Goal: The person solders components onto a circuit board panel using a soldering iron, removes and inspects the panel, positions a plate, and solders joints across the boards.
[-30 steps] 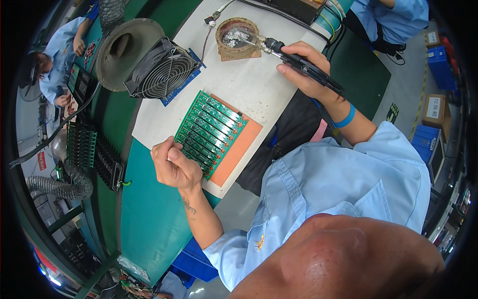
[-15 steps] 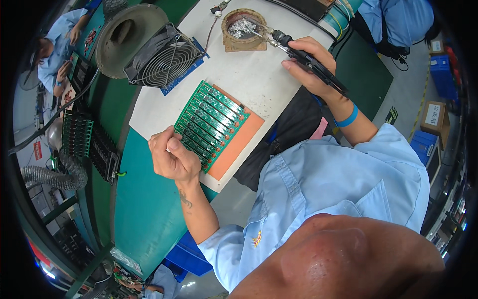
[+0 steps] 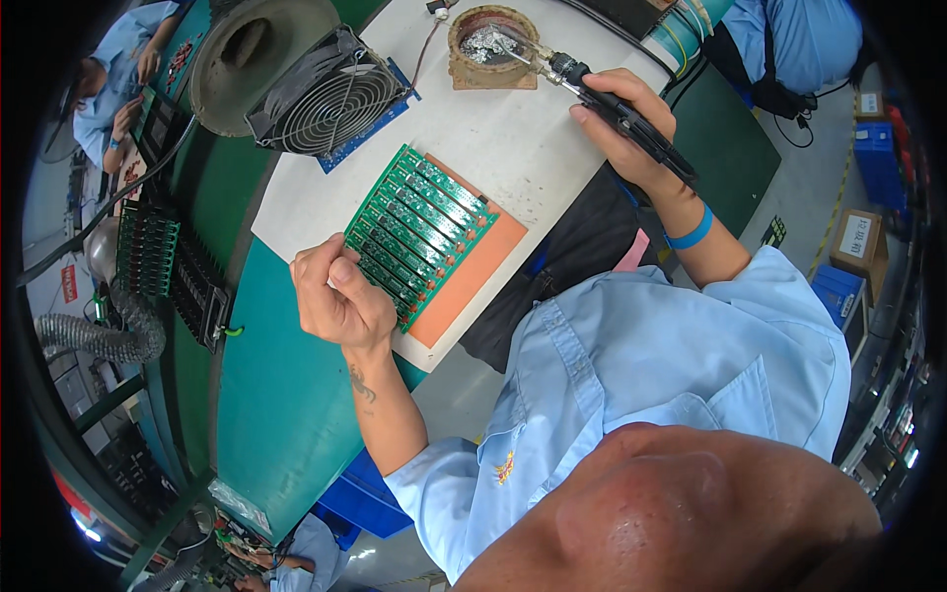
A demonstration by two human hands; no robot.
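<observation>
My right hand [image 3: 631,128] grips a soldering iron [image 3: 619,116] with a black handle and metal front parts. Its tip reaches into a round, crusty pot [image 3: 493,67], where shiny silvery bits [image 3: 486,43] lie. Below the pot, a green circuit board panel [image 3: 419,232], divided into several narrow strips, rests on an orange-brown backing [image 3: 473,281]. At the panel's left edge my left hand [image 3: 340,294] is closed, thumb and fingertips drawn together. Whatever is pinched there, if anything, is too small or hidden to make out.
A caged fan [image 3: 335,111] and a wide grey duct hood [image 3: 247,59] stand beyond the panel. To the left, more green boards [image 3: 148,252] sit in a black rack [image 3: 202,296]. Cables [image 3: 631,44] run along the back. Other people work at the far left and upper right.
The view has shifted slightly. Both hands keep their grips, and the soldering iron's tip is still in the pot.
</observation>
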